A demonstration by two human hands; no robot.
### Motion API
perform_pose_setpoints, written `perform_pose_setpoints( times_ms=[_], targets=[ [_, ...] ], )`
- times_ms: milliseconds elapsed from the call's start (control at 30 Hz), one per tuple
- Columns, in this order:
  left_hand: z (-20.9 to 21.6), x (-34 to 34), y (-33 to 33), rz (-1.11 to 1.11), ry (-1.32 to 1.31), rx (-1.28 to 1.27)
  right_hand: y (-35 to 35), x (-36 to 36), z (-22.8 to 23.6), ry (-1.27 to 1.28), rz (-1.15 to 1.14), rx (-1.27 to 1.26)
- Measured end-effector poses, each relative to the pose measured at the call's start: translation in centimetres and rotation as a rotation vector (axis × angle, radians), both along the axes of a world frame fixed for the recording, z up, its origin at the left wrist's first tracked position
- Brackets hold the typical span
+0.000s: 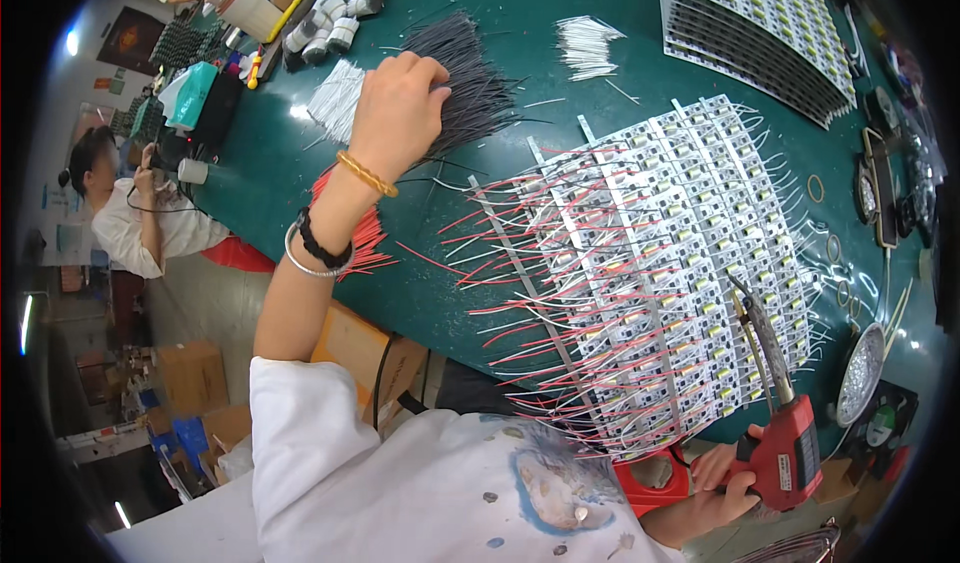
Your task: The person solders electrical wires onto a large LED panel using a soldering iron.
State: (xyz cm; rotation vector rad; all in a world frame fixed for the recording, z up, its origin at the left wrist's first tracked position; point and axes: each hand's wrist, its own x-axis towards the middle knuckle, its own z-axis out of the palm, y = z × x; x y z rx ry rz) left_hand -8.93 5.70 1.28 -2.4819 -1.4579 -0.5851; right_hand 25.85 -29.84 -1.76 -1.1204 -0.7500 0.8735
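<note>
My left hand reaches over a pile of cut black wires. Its fingers are curled closed, and what the fingertips pinch is hidden. Beside that wrist are a bundle of white wires and a bundle of red wires. My right hand grips a red soldering gun at the lower right. Its metal tip rises over a sheet of small circuit boards with yellow LEDs. Red and white wires stick out along the sheet's left side, with some black ones among them.
A stack of similar board sheets stands at the far right. Short white wires lie at the back. Small white-topped bottles and a teal box sit far left. Another person works at the left. A foil-like dish is at right.
</note>
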Motion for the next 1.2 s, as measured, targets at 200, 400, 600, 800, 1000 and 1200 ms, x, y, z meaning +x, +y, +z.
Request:
perform_pose_setpoints(
  times_ms=[200, 400, 600, 800, 1000, 1200],
  targets=[
    [-1.6, 0.3, 3.3, -0.096, 0.045, -0.069, -0.5, 0.5, 0.1, -0.005, -0.046, -0.045],
    [-0.3, 0.6, 2.2, 0.019, 0.045, 0.001, -1.0, 0.5, -0.6, 0.013, -0.053, -0.064],
    [0.5, 1.2, 2.3, -0.024, -0.05, -0.028, -1.3, 0.4, -0.1, 0.005, -0.052, -0.055],
    [2.5, 4.9, -2.5, -0.03, -0.436, -0.294, -0.9, 0.0, -0.1, 0.014, -0.028, -0.05],
    [2.9, 11.2, -11.2, -0.244, -0.514, -0.613, -0.7, -0.4, 1.1, 0.12, -0.035, -0.065],
    [0.6, 14.0, -14.2, -0.316, -0.533, -0.652, -0.2, -1.2, 0.7, 0.185, -0.056, 0.074]
  ],
)
